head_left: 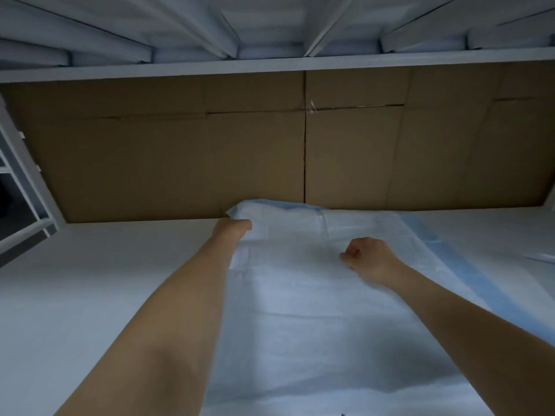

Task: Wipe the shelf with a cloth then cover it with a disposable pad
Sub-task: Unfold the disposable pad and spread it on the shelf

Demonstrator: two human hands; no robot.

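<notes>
**Pad half-spread on the shelf, far corner still rumpled**

Nearest to you are your two bare forearms, reaching forward over the disposable pad (pixel 315 325), which lies pale blue and white across the middle and right of the white shelf (pixel 90 295). Your left hand (pixel 234 228) sits far back at the pad's left rear corner, close to where the shelf meets the cardboard backing (pixel 210 160). The pad bunches up there into a raised fold just beyond the knuckles, and your fingers vanish under or behind that fold (so you cannot tell whether they pinch the edge or only press against it). Your right hand (pixel 368 256) rests nearer to you on the pad's upper middle, its fingers curled tight into a fist with the thumb tucked at the front; whether a pinch of pad material is caught inside the fist does not show. The two hands are well apart, with a crease line of the pad running between them.

A darker blue border strip (pixel 444 256) runs diagonally along the pad's right side, and beyond it more white surface lies on the shelf's right part. The shelf's left part is bare white board. Overhead you see the underside of the next shelf level (pixel 270 31), with grey ribs and a front rail. A grey frame upright (pixel 21 163) stands at the far left.
</notes>
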